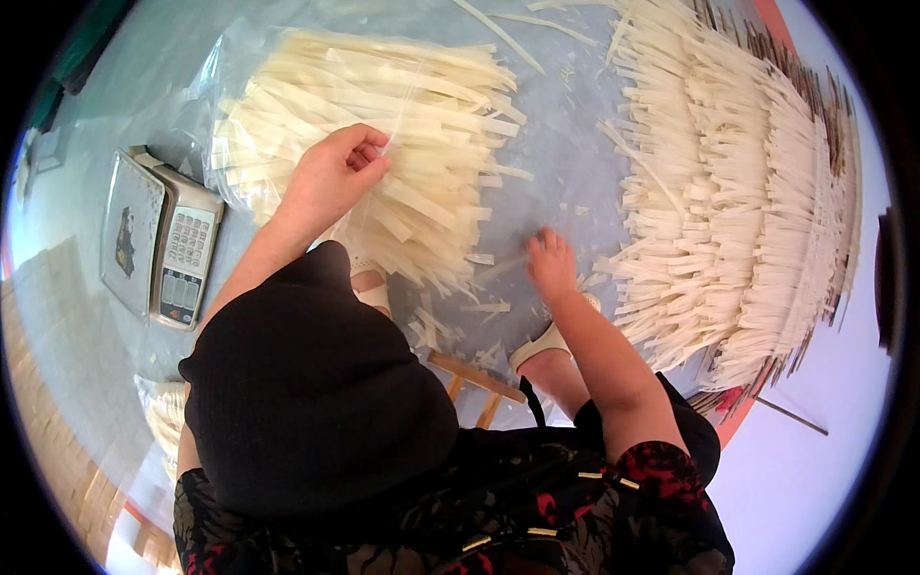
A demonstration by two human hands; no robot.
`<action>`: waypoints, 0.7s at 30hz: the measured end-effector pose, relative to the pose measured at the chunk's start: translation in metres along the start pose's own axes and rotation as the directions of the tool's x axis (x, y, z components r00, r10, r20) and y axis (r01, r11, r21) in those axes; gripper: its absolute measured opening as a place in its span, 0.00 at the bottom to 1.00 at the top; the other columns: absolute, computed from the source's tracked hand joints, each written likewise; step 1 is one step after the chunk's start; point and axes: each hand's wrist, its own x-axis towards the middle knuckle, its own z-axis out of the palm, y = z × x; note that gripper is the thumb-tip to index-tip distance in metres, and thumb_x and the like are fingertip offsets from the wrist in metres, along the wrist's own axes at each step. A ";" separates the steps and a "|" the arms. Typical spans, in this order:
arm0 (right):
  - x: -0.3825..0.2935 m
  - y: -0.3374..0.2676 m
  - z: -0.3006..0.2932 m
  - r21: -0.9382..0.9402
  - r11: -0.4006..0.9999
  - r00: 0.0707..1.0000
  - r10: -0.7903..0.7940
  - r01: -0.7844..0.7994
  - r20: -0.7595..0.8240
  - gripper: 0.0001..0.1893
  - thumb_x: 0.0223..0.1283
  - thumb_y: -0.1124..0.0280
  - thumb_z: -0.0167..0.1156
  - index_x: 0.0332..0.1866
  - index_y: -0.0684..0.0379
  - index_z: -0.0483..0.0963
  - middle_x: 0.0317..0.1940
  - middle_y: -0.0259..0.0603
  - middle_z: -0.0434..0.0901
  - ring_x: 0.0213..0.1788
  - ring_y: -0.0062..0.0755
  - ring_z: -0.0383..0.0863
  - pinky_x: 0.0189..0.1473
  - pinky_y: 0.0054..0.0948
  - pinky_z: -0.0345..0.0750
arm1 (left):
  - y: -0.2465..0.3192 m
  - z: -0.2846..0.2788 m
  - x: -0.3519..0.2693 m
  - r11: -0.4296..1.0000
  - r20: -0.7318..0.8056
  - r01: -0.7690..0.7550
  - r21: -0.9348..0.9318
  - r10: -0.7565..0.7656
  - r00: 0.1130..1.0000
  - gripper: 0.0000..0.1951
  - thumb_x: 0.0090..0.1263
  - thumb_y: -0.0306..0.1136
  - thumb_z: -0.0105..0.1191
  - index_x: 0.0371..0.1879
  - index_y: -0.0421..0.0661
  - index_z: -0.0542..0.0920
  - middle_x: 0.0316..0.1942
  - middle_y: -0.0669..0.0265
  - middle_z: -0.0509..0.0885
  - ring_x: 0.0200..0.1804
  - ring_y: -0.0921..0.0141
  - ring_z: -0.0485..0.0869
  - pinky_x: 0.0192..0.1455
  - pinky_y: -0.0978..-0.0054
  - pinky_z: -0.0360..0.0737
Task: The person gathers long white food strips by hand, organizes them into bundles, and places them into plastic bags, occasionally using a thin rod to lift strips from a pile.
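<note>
Cream-coloured flat dried strips point(431, 165) lie in a broad heap on the grey floor, their left part inside a clear plastic bag point(215, 79). Over the heap, my left hand point(338, 169) pinches the edge of the clear plastic between thumb and fingers. To the right of the heap, my right hand point(552, 264) is low over the floor, slightly blurred, near a pale loose strip point(503, 267). Whether its fingers hold that strip cannot be made out. At the right, more strips point(719, 180) lie in overlapping rows on thin dark sticks point(837, 136).
A digital weighing scale point(188, 237) with a metal pan stands at the left. Part of a low wooden stool point(478, 375) shows between my feet. Scraps point(431, 327) litter the floor. Another bag of strips point(169, 413) lies at the lower left.
</note>
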 end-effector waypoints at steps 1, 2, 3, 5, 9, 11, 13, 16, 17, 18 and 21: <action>-0.011 0.003 0.004 0.002 1.000 0.988 0.006 -0.006 0.157 0.16 0.52 0.75 0.58 0.49 0.55 0.74 0.49 0.44 0.76 0.55 0.44 0.74 0.54 0.45 0.71 | 0.002 0.001 -0.001 1.000 -0.006 -0.014 0.008 0.015 1.000 0.13 0.65 0.32 0.61 0.45 0.41 0.81 0.32 0.66 0.82 0.32 0.74 0.79 0.40 0.76 0.79; -0.019 0.007 0.008 0.008 1.000 0.988 -0.001 0.000 0.154 0.16 0.52 0.75 0.58 0.49 0.55 0.74 0.49 0.44 0.76 0.55 0.44 0.74 0.54 0.45 0.71 | 0.002 0.001 -0.002 0.999 -0.010 -0.029 0.017 0.029 1.000 0.13 0.64 0.32 0.61 0.45 0.41 0.81 0.31 0.66 0.82 0.32 0.74 0.79 0.39 0.76 0.79; -0.028 0.012 0.009 -0.033 0.999 0.959 0.012 -0.002 0.282 0.16 0.52 0.73 0.60 0.49 0.55 0.74 0.47 0.44 0.76 0.53 0.45 0.75 0.54 0.44 0.71 | -0.002 0.002 0.000 0.999 -0.009 -0.031 0.015 0.031 0.999 0.13 0.64 0.32 0.61 0.45 0.41 0.81 0.31 0.66 0.82 0.32 0.74 0.79 0.39 0.76 0.79; -0.043 0.025 0.011 -0.076 0.997 0.914 0.036 -0.006 0.404 0.17 0.52 0.71 0.62 0.49 0.55 0.73 0.46 0.43 0.76 0.52 0.45 0.76 0.53 0.43 0.72 | -0.014 0.005 0.006 1.000 -0.030 -0.027 0.011 0.027 0.999 0.12 0.65 0.32 0.61 0.44 0.41 0.81 0.31 0.67 0.82 0.32 0.75 0.79 0.39 0.76 0.79; -0.054 0.025 -0.011 0.069 0.997 0.914 -0.008 -0.022 0.406 0.13 0.55 0.69 0.61 0.45 0.56 0.72 0.46 0.45 0.76 0.50 0.46 0.76 0.53 0.42 0.72 | -0.020 0.004 0.009 0.995 -0.011 0.025 -0.094 -0.026 1.000 0.11 0.65 0.33 0.60 0.43 0.42 0.81 0.30 0.68 0.82 0.32 0.76 0.78 0.39 0.77 0.78; -0.060 0.016 -0.011 0.117 0.993 0.937 -0.038 -0.003 0.346 0.12 0.55 0.69 0.61 0.44 0.56 0.72 0.45 0.45 0.76 0.49 0.47 0.77 0.52 0.42 0.73 | -0.019 0.004 0.009 0.995 0.017 0.062 -0.080 -0.061 0.998 0.11 0.68 0.32 0.58 0.46 0.42 0.81 0.33 0.74 0.79 0.33 0.82 0.75 0.38 0.84 0.75; -0.071 0.006 0.008 0.026 0.999 0.920 0.008 -0.019 0.392 0.11 0.58 0.69 0.57 0.46 0.56 0.73 0.44 0.44 0.77 0.50 0.45 0.77 0.50 0.42 0.74 | -0.016 0.004 0.009 0.993 0.007 0.060 -0.097 -0.060 0.998 0.10 0.68 0.32 0.59 0.45 0.42 0.81 0.32 0.73 0.80 0.32 0.81 0.75 0.38 0.82 0.76; -0.078 -0.005 0.021 0.023 0.998 0.901 0.036 -0.051 0.432 0.11 0.59 0.66 0.58 0.44 0.57 0.73 0.44 0.45 0.78 0.51 0.45 0.77 0.51 0.41 0.74 | -0.018 0.006 0.009 0.991 -0.003 0.050 -0.128 -0.050 0.999 0.10 0.68 0.33 0.59 0.44 0.42 0.81 0.31 0.72 0.81 0.31 0.80 0.75 0.38 0.80 0.77; -0.077 -0.006 0.023 0.029 0.999 0.903 0.028 -0.044 0.430 0.11 0.59 0.66 0.58 0.44 0.57 0.73 0.44 0.45 0.78 0.51 0.45 0.77 0.51 0.41 0.74 | -0.020 0.006 0.009 0.988 -0.002 0.035 -0.149 -0.035 0.999 0.10 0.68 0.33 0.58 0.44 0.42 0.81 0.31 0.73 0.81 0.31 0.80 0.75 0.38 0.80 0.76; -0.075 -0.007 0.020 0.075 0.996 0.905 0.002 -0.038 0.425 0.10 0.59 0.65 0.57 0.43 0.58 0.73 0.41 0.45 0.79 0.49 0.46 0.79 0.49 0.43 0.75 | -0.021 0.005 0.009 0.988 -0.006 0.032 -0.148 -0.034 0.999 0.10 0.68 0.33 0.58 0.44 0.42 0.81 0.31 0.73 0.81 0.31 0.80 0.75 0.38 0.80 0.76; -0.063 -0.003 -0.004 0.253 0.965 0.930 -0.030 -0.069 0.368 0.08 0.61 0.68 0.56 0.41 0.60 0.72 0.36 0.46 0.80 0.42 0.48 0.81 0.44 0.46 0.76 | -0.023 0.000 0.011 0.966 0.044 0.085 -0.243 -0.077 0.996 0.10 0.69 0.33 0.58 0.45 0.43 0.81 0.31 0.75 0.81 0.32 0.81 0.75 0.37 0.80 0.76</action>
